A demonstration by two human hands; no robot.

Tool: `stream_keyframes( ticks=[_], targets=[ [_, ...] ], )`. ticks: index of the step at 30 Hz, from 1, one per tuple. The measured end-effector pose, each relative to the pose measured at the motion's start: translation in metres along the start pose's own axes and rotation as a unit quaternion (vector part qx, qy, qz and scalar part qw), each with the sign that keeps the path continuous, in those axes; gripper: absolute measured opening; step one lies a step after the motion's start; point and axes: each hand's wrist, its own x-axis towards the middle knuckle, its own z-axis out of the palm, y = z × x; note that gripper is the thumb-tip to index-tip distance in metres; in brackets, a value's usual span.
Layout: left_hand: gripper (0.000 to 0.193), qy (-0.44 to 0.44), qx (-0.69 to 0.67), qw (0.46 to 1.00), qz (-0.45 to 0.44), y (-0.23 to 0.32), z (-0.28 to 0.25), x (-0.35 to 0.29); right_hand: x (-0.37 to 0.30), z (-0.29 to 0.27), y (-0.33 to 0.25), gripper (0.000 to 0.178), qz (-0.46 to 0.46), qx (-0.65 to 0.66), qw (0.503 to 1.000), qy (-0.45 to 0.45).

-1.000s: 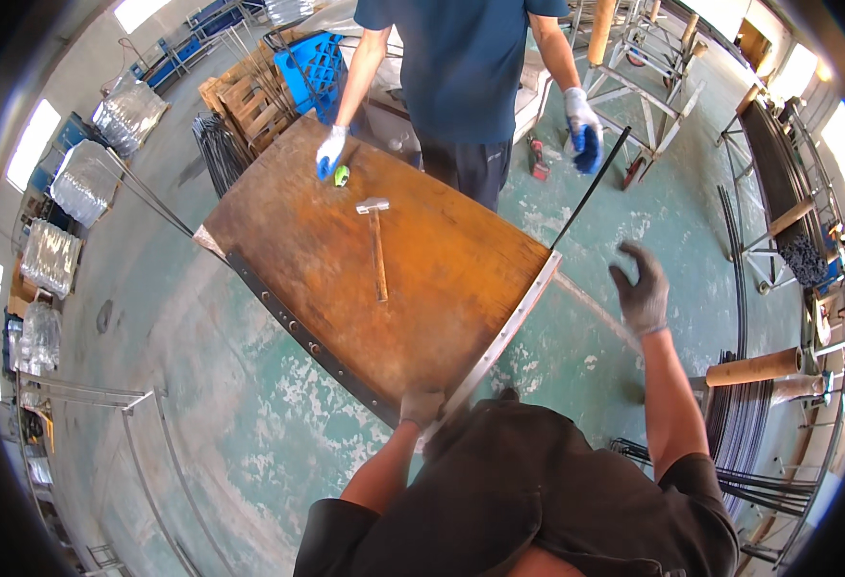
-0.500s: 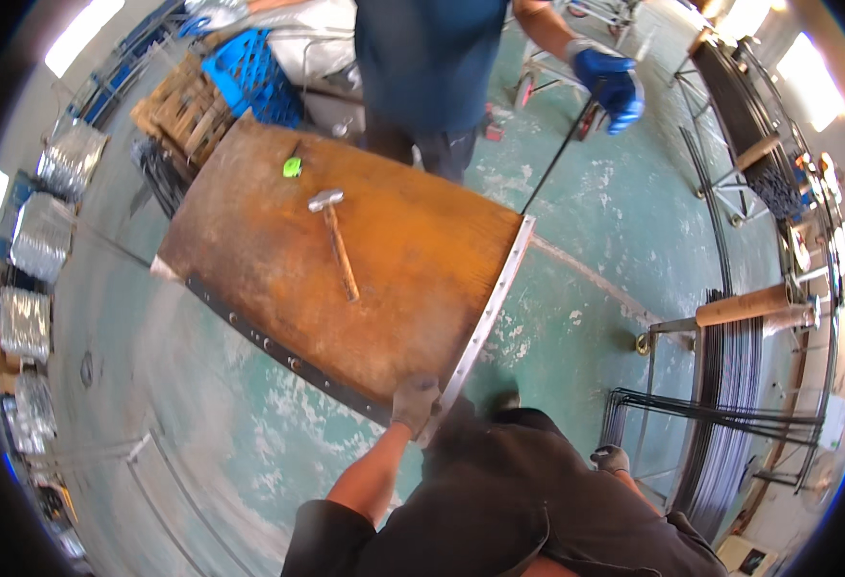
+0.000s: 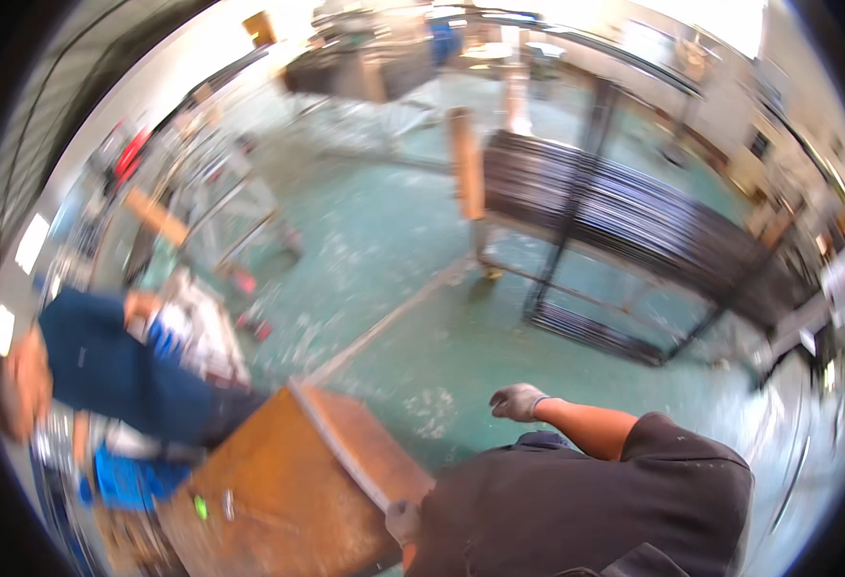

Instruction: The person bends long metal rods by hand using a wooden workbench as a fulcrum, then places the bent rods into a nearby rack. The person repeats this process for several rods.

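Observation:
A rusty brown steel sheet [image 3: 278,481] lies at the lower left, with a grey metal strip [image 3: 336,442] along its near edge. My left hand [image 3: 402,520], in a grey glove, grips the end of that strip at the sheet's corner. My right hand [image 3: 519,401], also gloved, hangs free over the green floor to the right of the sheet and holds nothing, its fingers loosely bent. A hammer [image 3: 227,504] and a small green object [image 3: 198,506] lie on the far part of the sheet.
A person in a dark blue shirt [image 3: 105,370] with a blue glove [image 3: 163,338] stands at the sheet's far side on the left. A blue crate [image 3: 129,478] sits near them. A rack of dark rods [image 3: 634,226] stands at the right, metal frames [image 3: 230,207] behind.
The view has swung sharply, so the sheet and the other person now sit at the lower left. My right hand has come back into view beside the sheet. My left hand still holds the strip.

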Motion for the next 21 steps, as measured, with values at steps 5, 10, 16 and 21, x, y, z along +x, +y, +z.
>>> stream_keyframes(
  ticks=[5,10,16,21],
  targets=[
    [0.027,-0.129,0.145,0.978,0.070,-0.021,0.095,0.030,-0.065,-0.015,0.113,0.042,0.101,-0.023,0.994,-0.026],
    [0.031,-0.229,0.205,0.947,0.090,-0.031,0.220,0.086,-0.178,0.002,0.309,0.038,0.286,0.069,0.950,0.110],
    [0.050,-0.411,0.211,0.883,0.082,0.166,0.261,0.021,-0.243,-0.038,0.348,0.036,0.322,0.157,0.912,0.200],
    [0.044,-0.432,0.451,0.727,0.285,0.264,0.350,-0.004,-0.294,-0.036,0.360,0.040,0.341,0.275,0.841,0.318]
  ],
)
